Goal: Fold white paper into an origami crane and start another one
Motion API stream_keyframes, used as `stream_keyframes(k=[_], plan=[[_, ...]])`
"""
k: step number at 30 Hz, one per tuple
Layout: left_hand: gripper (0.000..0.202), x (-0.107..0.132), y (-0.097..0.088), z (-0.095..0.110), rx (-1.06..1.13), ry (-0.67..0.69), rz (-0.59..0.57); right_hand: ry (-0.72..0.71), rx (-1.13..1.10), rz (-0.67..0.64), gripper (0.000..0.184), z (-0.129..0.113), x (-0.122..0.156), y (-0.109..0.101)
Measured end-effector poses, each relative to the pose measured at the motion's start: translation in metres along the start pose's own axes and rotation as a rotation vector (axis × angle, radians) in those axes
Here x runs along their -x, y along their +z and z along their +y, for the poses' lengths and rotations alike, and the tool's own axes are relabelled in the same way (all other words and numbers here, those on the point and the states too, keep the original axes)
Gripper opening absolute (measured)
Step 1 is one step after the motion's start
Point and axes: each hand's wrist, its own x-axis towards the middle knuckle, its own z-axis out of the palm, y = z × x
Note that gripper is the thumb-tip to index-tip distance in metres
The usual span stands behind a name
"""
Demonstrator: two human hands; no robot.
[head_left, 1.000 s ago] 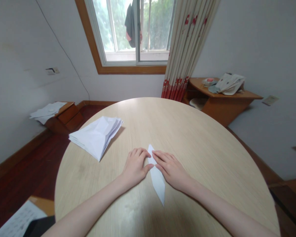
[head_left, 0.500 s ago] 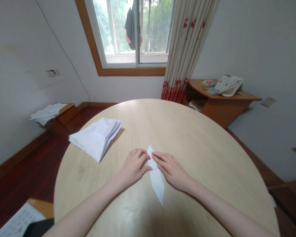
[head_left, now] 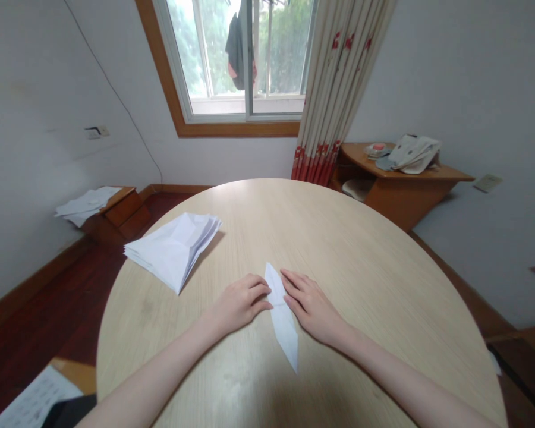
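A narrow strip of folded white paper [head_left: 285, 330], pointed at both ends, lies on the round wooden table [head_left: 339, 238] in front of me. It slants slightly, and a crease runs across its middle. My left hand [head_left: 241, 303] is at its left edge, thumb and curled fingertips on the paper, holding it against the table. Along the right edge rests my right hand [head_left: 312, 306], its fingers stretched out and slightly apart. The tips of its lower fingers touch the paper near the crease, while the index fingertip lies just beside the upper part.
Farther left on the table is a stack of folded white paper [head_left: 173, 244]. A small cabinet [head_left: 120, 214] with papers stands beyond the left rim. Behind on the right, a wooden desk [head_left: 396, 196] bears a pale cloth bag [head_left: 414, 153]. A curtain [head_left: 330, 101] hangs beside the window.
My right fingers have shifted slightly right, off the paper's upper part, showing more of its surface. The left hand has moved a little left and down. The paper's upper part looks wider.
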Motion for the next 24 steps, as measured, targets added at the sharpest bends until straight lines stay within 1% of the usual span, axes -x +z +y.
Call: stream_keyframes(k=[3,8,15,21,24], plan=[[0.017,0.0,0.002,0.001,0.018,-0.01,0.028,-0.003,-0.05,-0.015,0.039,0.0,-0.001,-0.004],[0.016,0.001,0.003,0.003,0.041,-0.047,0.037,0.025,-0.142,-0.067,0.039,0.003,-0.004,-0.01],[0.015,0.001,0.005,0.002,0.067,-0.056,0.06,0.033,-0.259,-0.001,0.035,-0.004,-0.006,-0.015],[0.018,-0.001,0.003,0.005,0.038,-0.007,0.08,0.086,-0.311,-0.003,0.036,-0.006,-0.007,-0.017],[0.016,-0.002,0.001,0.009,0.052,0.001,0.101,0.106,-0.388,0.023,0.036,-0.005,-0.007,-0.017]])
